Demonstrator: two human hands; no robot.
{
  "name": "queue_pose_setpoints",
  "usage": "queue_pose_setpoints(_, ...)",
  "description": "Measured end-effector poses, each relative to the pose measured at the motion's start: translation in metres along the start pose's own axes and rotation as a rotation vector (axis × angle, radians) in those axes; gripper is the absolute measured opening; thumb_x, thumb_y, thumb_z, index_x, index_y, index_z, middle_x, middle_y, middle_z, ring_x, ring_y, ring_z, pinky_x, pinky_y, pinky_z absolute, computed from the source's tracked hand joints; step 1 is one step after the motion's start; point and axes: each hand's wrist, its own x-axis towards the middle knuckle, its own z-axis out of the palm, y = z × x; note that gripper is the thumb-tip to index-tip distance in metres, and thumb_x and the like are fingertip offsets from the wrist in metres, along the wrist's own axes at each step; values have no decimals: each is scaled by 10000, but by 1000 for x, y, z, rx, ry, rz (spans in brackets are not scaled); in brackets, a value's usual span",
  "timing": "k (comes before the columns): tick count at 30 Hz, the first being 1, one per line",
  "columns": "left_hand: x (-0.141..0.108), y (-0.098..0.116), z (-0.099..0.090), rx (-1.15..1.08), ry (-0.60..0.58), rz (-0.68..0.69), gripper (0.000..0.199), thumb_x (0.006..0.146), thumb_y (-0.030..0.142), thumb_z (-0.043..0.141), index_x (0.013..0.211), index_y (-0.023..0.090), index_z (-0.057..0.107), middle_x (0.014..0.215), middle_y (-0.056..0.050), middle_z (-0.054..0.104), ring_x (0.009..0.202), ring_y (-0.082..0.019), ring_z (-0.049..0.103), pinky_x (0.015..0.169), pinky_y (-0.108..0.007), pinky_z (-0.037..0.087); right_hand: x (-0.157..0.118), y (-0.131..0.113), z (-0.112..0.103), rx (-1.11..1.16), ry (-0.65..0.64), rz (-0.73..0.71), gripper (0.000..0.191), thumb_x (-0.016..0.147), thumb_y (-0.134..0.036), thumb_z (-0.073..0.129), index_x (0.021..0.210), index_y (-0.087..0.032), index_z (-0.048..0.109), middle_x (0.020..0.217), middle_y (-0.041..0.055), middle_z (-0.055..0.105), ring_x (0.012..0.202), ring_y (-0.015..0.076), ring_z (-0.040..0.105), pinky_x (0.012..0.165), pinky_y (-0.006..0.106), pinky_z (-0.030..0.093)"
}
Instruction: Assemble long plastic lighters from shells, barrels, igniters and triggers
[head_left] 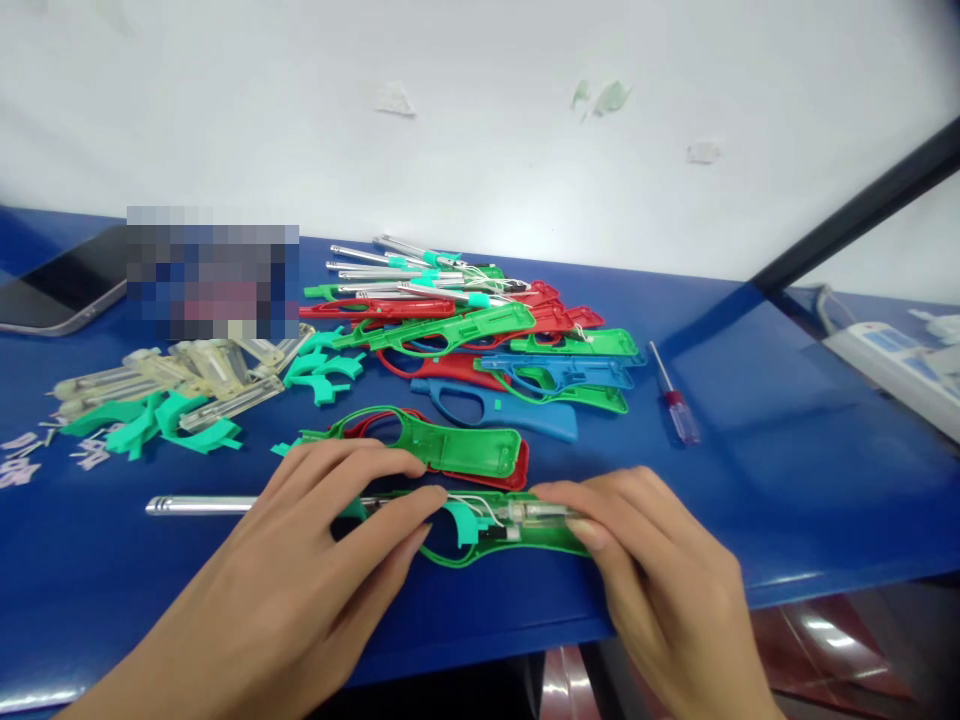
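Note:
A green lighter half-shell [540, 548] lies open side up near the table's front edge, with a silver metal tube [199, 506] running out to the left. My left hand [330, 550] is closed over its tube end and trigger loop, the fingertips beside a teal trigger [463, 524]. White wires and a black part show inside the shell. At the handle end, my right hand [652, 560] pinches the shell and a clear fuel tank [536, 512] seated in it, thumb in front and fingers behind. Just beyond lies another green half-shell [472, 451] on a red one [523, 470].
Behind are piled coloured shells [450, 325] with metal tubes. To the left lie clear tanks [217, 368], teal triggers [199, 425] and small pale pieces [19, 470]. A screwdriver [679, 415] and a power strip [900, 355] are at right; a phone [67, 280] is far left.

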Motion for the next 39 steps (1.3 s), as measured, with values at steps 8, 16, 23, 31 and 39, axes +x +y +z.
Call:
queue_pose_setpoints(8,10,11,3,-17,94,6,346,1084,52,540,1354,246,633,1349,-48,603,1285,-218,512,1160,-374,367,-5,4,0,-21,43,-34,306,1119,-136,553,1327,-293,713,1116,13,718,994,136,698,839,241,566)
queue_pose_setpoints(16,33,39,17,-178,99,-53,187,1106,114,556,1223,210,664,1335,-97,584,1300,-260,496,1114,-445,456,-8,5,-1,-23,100,-62,336,1078,-56,572,1290,-272,718,1193,2,713,1107,123,662,989,225,533)
queue_pose_setpoints(23,39,43,22,-209,98,-76,183,1107,104,542,1175,213,672,1327,-100,586,1273,-271,508,1089,-488,468,-8,3,-3,18,118,-82,413,1041,26,552,1282,-264,723,1209,-1,715,1119,116,669,984,227,536)
queue_pose_setpoints(31,42,47,22,-200,67,-87,210,1107,112,516,1217,210,666,1374,-107,571,1334,-286,497,1123,-528,462,-9,8,-1,-7,124,-70,426,1044,17,578,1323,-269,725,1243,26,695,1146,135,673,979,262,543)
queue_pose_setpoints(39,42,50,17,-229,42,-102,281,1058,50,486,1216,201,662,1383,-107,556,1353,-265,487,1127,-493,470,-6,5,2,-10,127,-7,305,1082,-52,570,1241,-236,754,1177,10,727,1094,109,671,985,208,523)
